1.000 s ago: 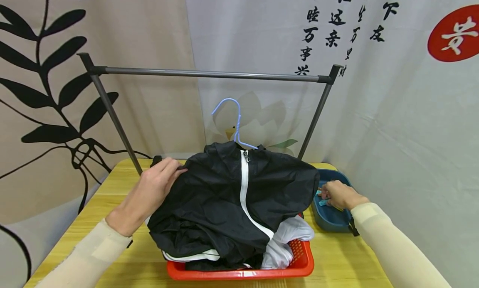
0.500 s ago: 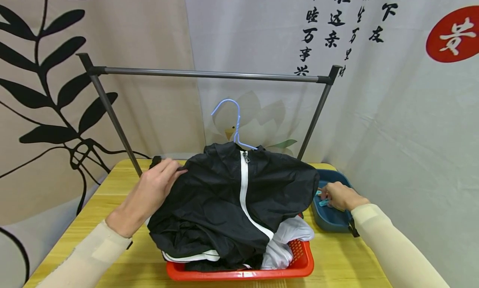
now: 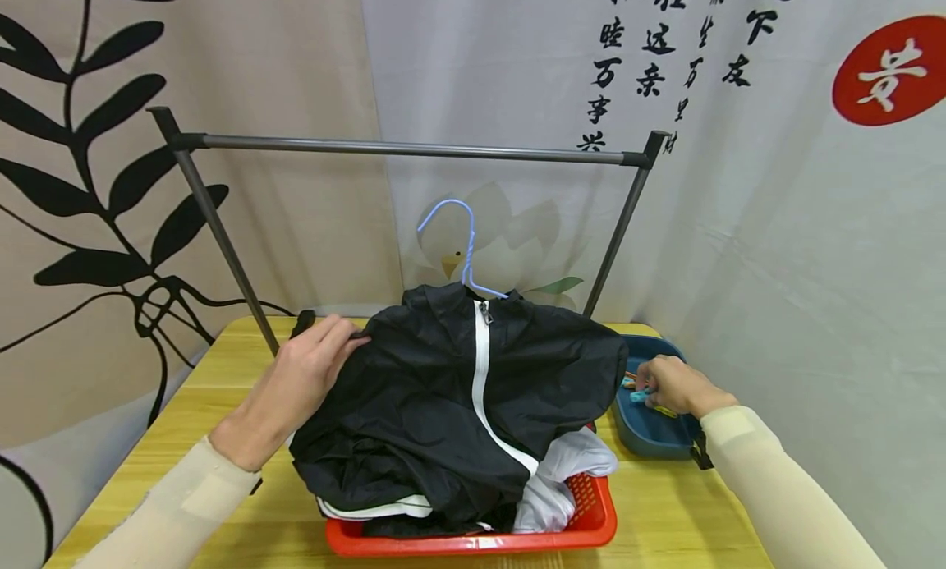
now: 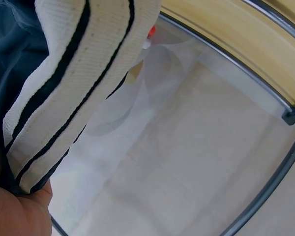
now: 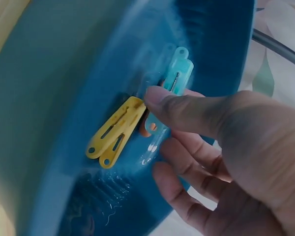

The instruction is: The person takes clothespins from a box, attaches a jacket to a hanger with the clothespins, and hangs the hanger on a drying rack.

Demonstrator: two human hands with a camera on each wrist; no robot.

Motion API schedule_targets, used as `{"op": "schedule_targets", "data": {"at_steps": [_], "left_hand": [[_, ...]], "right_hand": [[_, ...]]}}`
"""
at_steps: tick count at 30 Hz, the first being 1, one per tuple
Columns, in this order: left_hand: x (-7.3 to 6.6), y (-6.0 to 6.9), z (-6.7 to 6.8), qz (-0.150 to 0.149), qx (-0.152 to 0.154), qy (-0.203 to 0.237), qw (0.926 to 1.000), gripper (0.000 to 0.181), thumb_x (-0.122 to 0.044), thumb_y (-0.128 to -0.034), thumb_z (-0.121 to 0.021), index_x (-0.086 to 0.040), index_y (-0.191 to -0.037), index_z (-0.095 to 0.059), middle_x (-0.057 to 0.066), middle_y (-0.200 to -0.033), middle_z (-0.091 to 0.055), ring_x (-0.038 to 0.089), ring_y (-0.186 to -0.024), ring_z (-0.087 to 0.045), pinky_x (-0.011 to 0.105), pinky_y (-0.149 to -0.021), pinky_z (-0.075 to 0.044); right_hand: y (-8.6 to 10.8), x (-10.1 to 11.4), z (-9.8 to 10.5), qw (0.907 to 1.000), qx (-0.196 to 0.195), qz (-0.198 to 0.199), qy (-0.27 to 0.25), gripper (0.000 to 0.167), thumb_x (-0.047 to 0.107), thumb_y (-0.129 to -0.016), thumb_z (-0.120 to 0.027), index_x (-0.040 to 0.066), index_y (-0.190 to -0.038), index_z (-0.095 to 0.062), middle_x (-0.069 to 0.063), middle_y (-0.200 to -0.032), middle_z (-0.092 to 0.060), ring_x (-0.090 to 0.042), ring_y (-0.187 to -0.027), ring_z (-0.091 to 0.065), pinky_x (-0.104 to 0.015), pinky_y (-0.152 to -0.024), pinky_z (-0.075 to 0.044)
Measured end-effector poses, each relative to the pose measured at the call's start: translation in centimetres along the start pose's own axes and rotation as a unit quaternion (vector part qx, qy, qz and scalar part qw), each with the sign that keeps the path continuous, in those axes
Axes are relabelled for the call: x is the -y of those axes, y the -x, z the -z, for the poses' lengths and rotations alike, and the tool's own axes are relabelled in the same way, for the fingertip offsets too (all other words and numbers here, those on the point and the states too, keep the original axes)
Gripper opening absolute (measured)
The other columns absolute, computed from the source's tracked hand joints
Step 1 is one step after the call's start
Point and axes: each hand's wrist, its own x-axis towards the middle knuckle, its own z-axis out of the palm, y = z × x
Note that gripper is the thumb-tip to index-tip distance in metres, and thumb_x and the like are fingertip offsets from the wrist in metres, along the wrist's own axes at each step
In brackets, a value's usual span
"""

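Observation:
A black jacket (image 3: 414, 388) with a white zip strip hangs on a blue wire hanger (image 3: 470, 249), its lower part heaped over a red basket (image 3: 613, 520). At the jacket's left side, my left hand (image 3: 314, 372) grips the fabric; the left wrist view shows striped ribbed trim (image 4: 73, 93) beside the fingers. My right hand (image 3: 676, 384) reaches into a blue bin (image 3: 650, 446). There its thumb and index finger pinch a turquoise clothespin (image 5: 179, 73), the other fingers loosely bent. Against it lies a yellow clothespin (image 5: 115, 130). An orange piece is partly hidden beneath.
A grey metal rack (image 3: 406, 148) stands behind the jacket, its crossbar above the hanger hook. White cloth (image 3: 550, 491) spills over the basket's right side. The wooden table (image 3: 244, 388) meets a printed curtain (image 3: 776, 265) at the back and right.
Both hands stay nearly in place. At the bin, the right hand's fingers shift slightly, and the yellow clothespin below them, hidden half a second ago, shows again. The head view shifts a little.

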Motion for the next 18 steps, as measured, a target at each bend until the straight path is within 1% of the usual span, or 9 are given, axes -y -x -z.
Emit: {"op": "schedule_targets", "data": {"at_steps": [3,7,11,13,18], "left_hand": [[0.0,0.0,0.0,-0.003,-0.002,0.001,1.0,0.029,-0.024,-0.1214,-0.049,-0.002,-0.109,-0.064,0.006,-0.094,-0.062,0.014,-0.075,-0.06,0.031,-0.063,-0.057],[0.0,0.0,-0.1,-0.006,-0.004,0.001,1.0,0.035,-0.028,-0.1226,-0.045,-0.002,-0.108,-0.064,0.006,-0.094,-0.062,0.014,-0.074,-0.06,0.031,-0.062,-0.056],[-0.1,0.0,-0.1,-0.004,-0.005,0.001,1.0,0.036,-0.028,-0.1229,-0.044,-0.002,-0.11,-0.065,0.007,-0.095,-0.064,0.014,-0.075,-0.06,0.032,-0.062,-0.057],[-0.1,0.0,-0.1,-0.004,-0.006,0.001,1.0,0.036,-0.028,-0.1227,-0.044,-0.002,-0.111,-0.066,0.007,-0.095,-0.064,0.014,-0.075,-0.061,0.032,-0.063,-0.057],[-0.2,-0.1,0.0,-0.003,-0.003,0.0,1.0,0.034,-0.027,-0.1219,-0.046,-0.002,-0.11,-0.065,0.006,-0.094,-0.063,0.014,-0.075,-0.06,0.032,-0.063,-0.057]], "right_hand": [[0.4,0.0,0.2,0.9998,-0.018,0.007,0.003,0.02,0.008,-0.094,-0.097,0.014,-0.109,-0.084,-0.012,-0.11,-0.076,-0.029,-0.1,-0.071,-0.054,-0.086,-0.067],[0.7,0.0,0.4,0.9994,-0.033,0.009,-0.001,0.02,0.011,-0.095,-0.097,0.013,-0.108,-0.082,-0.009,-0.107,-0.074,-0.027,-0.1,-0.069,-0.053,-0.088,-0.065],[0.9,0.0,0.7,0.9989,-0.043,0.004,-0.017,0.019,0.01,-0.097,-0.096,0.009,-0.108,-0.08,-0.008,-0.104,-0.076,-0.024,-0.094,-0.071,-0.052,-0.086,-0.066],[1.1,0.2,0.9,0.9985,-0.048,-0.001,-0.028,0.018,0.009,-0.098,-0.094,0.009,-0.108,-0.079,-0.007,-0.104,-0.078,-0.024,-0.093,-0.072,-0.052,-0.085,-0.066],[1.6,0.4,1.2,0.9973,-0.063,0.001,-0.038,0.017,0.01,-0.1,-0.093,0.009,-0.109,-0.079,-0.006,-0.103,-0.079,-0.023,-0.092,-0.073,-0.052,-0.085,-0.066]]}}
